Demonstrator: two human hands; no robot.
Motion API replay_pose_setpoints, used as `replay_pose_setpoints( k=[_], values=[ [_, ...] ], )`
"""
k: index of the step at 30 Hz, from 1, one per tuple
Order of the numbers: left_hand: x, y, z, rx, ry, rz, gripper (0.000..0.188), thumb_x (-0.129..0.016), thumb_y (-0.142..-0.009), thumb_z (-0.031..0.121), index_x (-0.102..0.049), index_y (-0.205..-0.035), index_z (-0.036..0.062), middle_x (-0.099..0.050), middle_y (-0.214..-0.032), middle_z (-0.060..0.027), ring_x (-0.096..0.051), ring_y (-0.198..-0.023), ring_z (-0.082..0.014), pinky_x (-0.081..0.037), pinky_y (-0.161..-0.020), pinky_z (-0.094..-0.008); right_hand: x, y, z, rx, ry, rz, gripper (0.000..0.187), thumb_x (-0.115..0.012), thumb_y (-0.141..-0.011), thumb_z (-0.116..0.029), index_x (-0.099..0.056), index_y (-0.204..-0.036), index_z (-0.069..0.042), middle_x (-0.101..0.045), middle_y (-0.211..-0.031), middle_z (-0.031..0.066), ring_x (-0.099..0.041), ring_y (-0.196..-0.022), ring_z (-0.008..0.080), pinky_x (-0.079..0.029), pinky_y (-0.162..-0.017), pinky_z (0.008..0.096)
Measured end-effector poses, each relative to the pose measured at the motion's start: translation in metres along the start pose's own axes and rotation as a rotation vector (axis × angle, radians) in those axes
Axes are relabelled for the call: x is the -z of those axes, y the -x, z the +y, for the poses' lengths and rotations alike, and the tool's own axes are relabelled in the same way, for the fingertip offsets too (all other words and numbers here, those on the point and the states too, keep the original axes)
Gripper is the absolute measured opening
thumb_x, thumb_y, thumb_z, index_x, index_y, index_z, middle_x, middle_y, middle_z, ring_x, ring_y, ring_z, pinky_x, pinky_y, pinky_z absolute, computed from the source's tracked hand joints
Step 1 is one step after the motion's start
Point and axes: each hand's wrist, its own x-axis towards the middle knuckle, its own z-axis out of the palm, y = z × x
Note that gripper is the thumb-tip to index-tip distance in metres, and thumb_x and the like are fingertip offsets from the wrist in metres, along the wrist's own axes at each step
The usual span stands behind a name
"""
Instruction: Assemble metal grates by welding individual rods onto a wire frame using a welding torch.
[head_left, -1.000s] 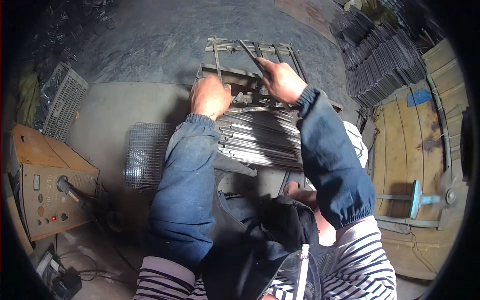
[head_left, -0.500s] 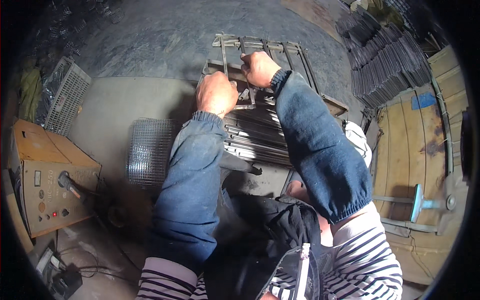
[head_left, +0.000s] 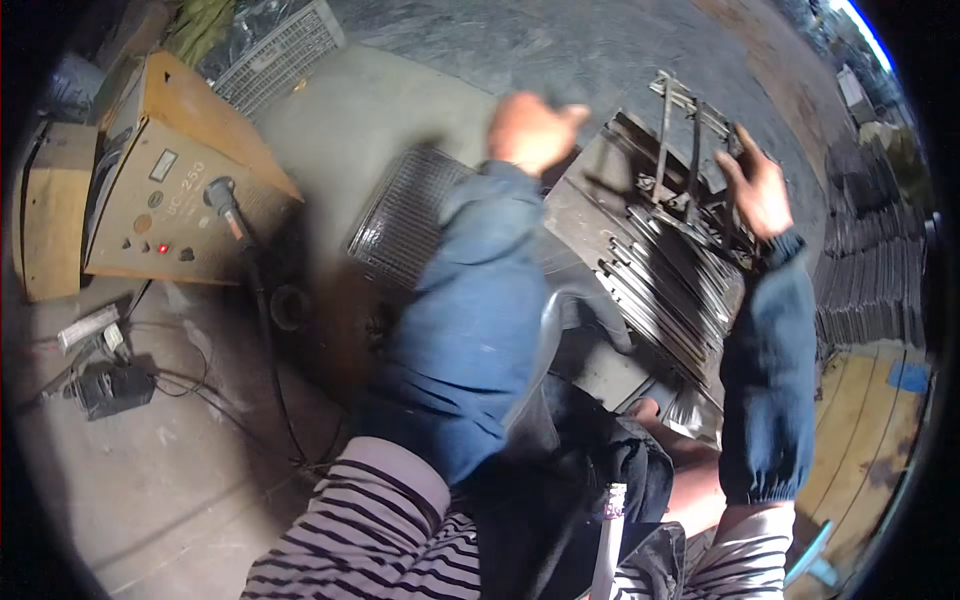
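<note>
The left hand (head_left: 530, 132), thumb out, fingers too blurred to read, has left the barred metal frame (head_left: 694, 165) across the worktable's (head_left: 583, 196) far edge; only the right hand (head_left: 757, 187), fingers spread, stays alongside.

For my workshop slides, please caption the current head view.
Left hand blurred, right hand open at a metal frame, metal rods lying nearby.

Person wears a blue left sleeve cover (head_left: 465, 310) and matching right sleeve cover (head_left: 768, 390) with gathered cuffs, pale shirt (head_left: 350, 530) with dark stripes, black lap cloth (head_left: 560, 515), dark-marked white strip (head_left: 608, 550) bottom centre.
</note>
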Motion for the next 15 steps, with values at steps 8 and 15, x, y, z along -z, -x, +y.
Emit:
replay_pose_setpoints(
  k=[8, 15],
  values=[
    [0.034, 0.110, -0.549, 0.496, -0.147, 0.224, 0.084, -0.074, -0.078, 0.066, -0.062, -0.134, 0.0050, -0.055, -0.145, -0.0198, -0.051, -0.135, -0.0325, -0.034, -0.117, -0.0458, 0.041, 0.118, -0.044, 0.124, -0.318, 0.021, 0.039, -0.067, -0.094, -0.007, -0.060, -0.131, 0.006, -0.046, -0.069, 0.0019, -0.040, -0.063, 0.0090, -0.036, -0.057, 0.0263],
    [0.025, 0.164, -0.520, 0.469, -0.622, -0.065, 0.054, -0.073, -0.088, 0.046, -0.071, -0.101, -0.0061, -0.073, -0.098, -0.0262, -0.071, -0.088, -0.0409, -0.054, -0.078, -0.0481, 0.067, 0.181, 0.002, -0.061, -0.228, 0.060, 0.038, -0.071, -0.093, -0.008, -0.063, -0.128, 0.006, -0.051, -0.073, 0.0015, -0.043, -0.067, 0.0094, -0.041, -0.064, 0.0248]
  ],
)
